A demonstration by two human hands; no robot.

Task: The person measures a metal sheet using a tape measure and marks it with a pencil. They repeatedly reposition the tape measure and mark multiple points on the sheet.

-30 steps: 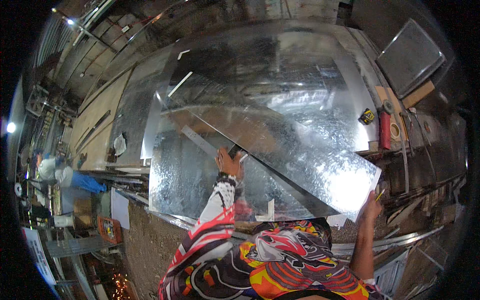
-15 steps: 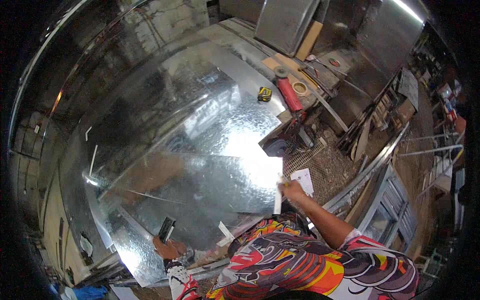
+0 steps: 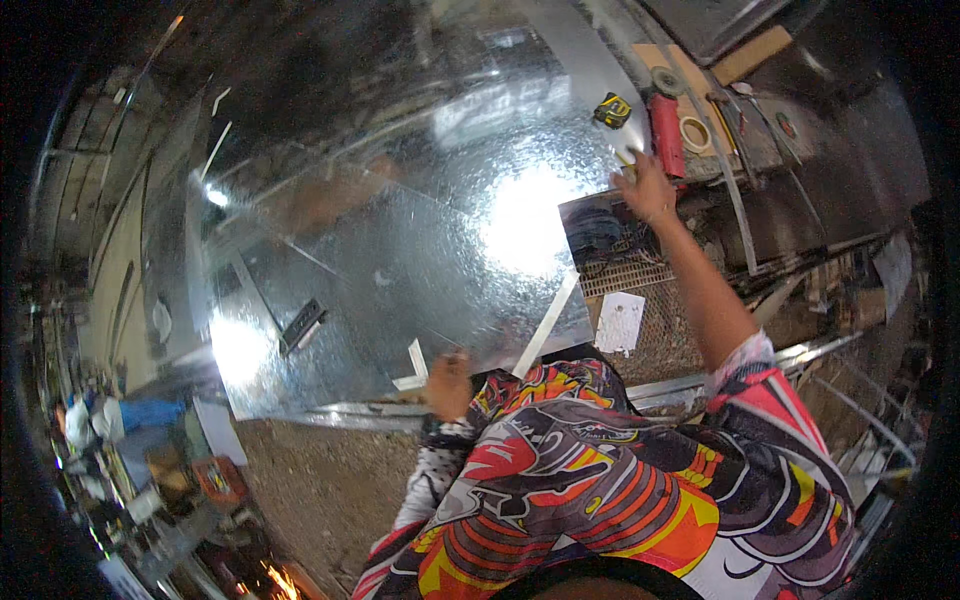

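**Kid:** Metal sheet point(image 3: 400, 240), big and shiny, is lying flat on the tabletop point(image 3: 790, 200). Where are the hands?

**Helper:** Left hand point(image 3: 447, 385) is closing on its near edge. Right hand point(image 3: 645, 185) is reaching past its far corner, fingers spread, holding nothing, near a yellow tape measure point(image 3: 612, 110).

**Kid:** Which way is it going?

**Helper:** Its long side is running from lower left to upper right.

**Kid:** What could go wrong?

**Helper:** I think the thin edge could be cutting bare skin, or the sheet could be sliding off.
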